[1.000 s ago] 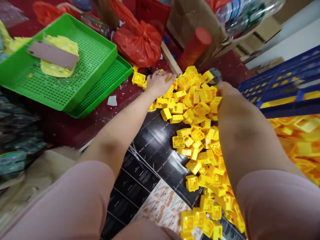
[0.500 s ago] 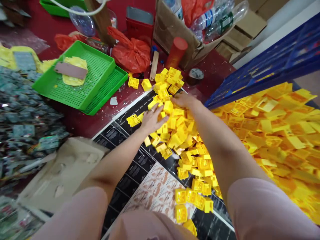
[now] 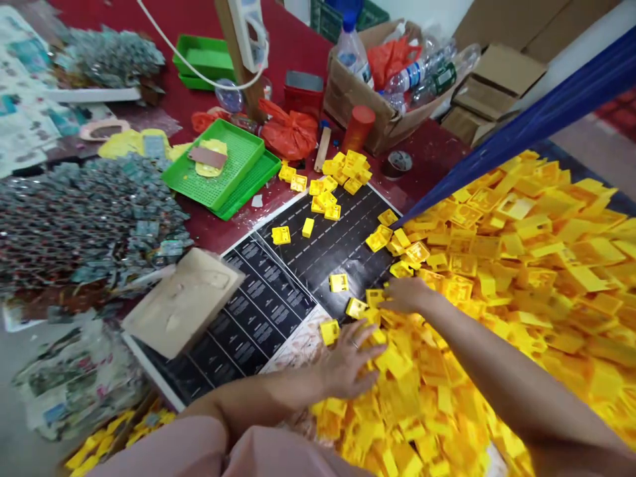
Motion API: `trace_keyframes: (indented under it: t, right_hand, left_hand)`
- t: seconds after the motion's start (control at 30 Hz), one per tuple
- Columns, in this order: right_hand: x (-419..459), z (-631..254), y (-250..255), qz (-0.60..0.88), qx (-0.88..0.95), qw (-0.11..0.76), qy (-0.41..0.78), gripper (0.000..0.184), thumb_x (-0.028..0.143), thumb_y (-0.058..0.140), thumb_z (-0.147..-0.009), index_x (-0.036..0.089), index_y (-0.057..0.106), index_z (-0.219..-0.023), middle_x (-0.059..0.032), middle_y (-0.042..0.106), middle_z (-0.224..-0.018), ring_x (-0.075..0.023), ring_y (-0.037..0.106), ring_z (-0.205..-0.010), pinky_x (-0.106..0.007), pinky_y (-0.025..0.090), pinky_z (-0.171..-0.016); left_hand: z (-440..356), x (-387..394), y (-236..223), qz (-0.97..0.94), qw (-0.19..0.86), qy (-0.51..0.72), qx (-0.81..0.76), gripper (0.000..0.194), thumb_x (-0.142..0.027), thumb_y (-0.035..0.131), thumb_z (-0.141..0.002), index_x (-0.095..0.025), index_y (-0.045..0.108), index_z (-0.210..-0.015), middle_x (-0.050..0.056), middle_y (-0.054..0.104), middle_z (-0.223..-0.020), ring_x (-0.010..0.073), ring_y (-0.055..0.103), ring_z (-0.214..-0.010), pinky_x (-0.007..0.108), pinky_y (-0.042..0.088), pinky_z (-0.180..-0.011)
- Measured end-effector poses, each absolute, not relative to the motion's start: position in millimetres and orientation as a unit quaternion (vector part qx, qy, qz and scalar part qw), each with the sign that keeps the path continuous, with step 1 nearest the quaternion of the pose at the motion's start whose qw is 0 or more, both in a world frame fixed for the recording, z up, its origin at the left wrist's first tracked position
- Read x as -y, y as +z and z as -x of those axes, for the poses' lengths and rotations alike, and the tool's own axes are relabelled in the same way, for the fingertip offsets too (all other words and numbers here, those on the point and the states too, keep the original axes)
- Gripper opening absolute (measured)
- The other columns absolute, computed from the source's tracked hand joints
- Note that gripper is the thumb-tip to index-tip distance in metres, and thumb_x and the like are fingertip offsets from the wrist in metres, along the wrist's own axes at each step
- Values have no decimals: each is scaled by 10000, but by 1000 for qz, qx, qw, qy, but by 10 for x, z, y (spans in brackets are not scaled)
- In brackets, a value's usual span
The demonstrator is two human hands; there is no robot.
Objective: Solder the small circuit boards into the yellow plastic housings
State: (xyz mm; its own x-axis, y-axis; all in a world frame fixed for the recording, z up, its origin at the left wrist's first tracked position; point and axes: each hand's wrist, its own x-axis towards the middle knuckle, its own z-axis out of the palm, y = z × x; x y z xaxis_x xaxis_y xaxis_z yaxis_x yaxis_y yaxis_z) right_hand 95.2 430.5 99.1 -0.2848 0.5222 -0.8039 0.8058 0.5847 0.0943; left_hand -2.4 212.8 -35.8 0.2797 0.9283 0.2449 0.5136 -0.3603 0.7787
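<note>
Small open-faced yellow plastic housings (image 3: 397,371) lie in a dense heap in front of me at the lower middle. My left hand (image 3: 354,358) rests against the heap's left side with its fingers spread, touching the pieces and gripping none. At the far edge of the same heap is my right hand (image 3: 408,295), palm turned toward the pieces. Its fingers look stretched out, though their tips are partly hidden among the housings. Several loose housings (image 3: 338,283) are scattered over the black printed sheet (image 3: 318,255).
A larger yellow pile (image 3: 546,265) spreads at right beside a blue crate edge (image 3: 477,172). Green trays (image 3: 238,175), a red bag (image 3: 293,132), a bottle-filled cardboard box (image 3: 387,122) and a red cylinder (image 3: 358,126) stand beyond. Grey parts (image 3: 89,225) and a beige slab (image 3: 183,301) lie left.
Both hands have moved from the far end of the sheet back toward my body, and the yellow housings have been drawn with them. More of the black sheet shows.
</note>
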Motion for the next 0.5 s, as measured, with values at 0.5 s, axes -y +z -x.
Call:
trace_keyframes:
  t: [0.5]
  right_hand:
    - [-7019,873,493,-616,-781,9,-97,688,614,265,-1006,123,466,-1444,-224,514,-1426,-347,506,-1309,-537,430,-1022]
  left_hand:
    - [2688,-5551,-104,-610,76,233,-753,454,-311,426,-990,-165,599,-1384,139,483,-1541,314,336,-1500,505,285,-1216]
